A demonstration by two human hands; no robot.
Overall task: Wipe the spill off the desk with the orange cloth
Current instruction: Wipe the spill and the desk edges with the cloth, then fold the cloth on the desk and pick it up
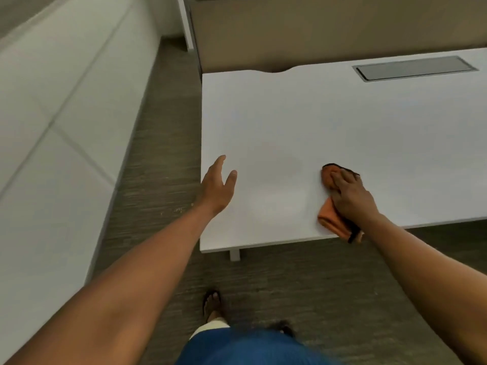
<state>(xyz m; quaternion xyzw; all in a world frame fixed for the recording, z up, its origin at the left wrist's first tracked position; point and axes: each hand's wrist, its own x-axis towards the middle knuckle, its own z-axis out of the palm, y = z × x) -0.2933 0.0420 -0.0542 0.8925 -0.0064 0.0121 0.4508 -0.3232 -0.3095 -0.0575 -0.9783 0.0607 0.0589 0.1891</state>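
Observation:
The orange cloth [330,216] lies bunched on the white desk [342,122] near its front edge, one end hanging slightly over the edge. My right hand [351,197] presses flat on top of the cloth, fingers pointing to the far left. My left hand [217,187] hovers at the desk's left edge, fingers apart and holding nothing. Between the two hands a faint dull patch [279,185] shows on the desk surface; I cannot tell whether it is wet.
A grey cable hatch [415,68] is set into the desk at the back right. A beige partition [316,30] stands behind the desk. White cabinets [58,114] run along the left. Grey carpet lies between; my foot [210,304] is below.

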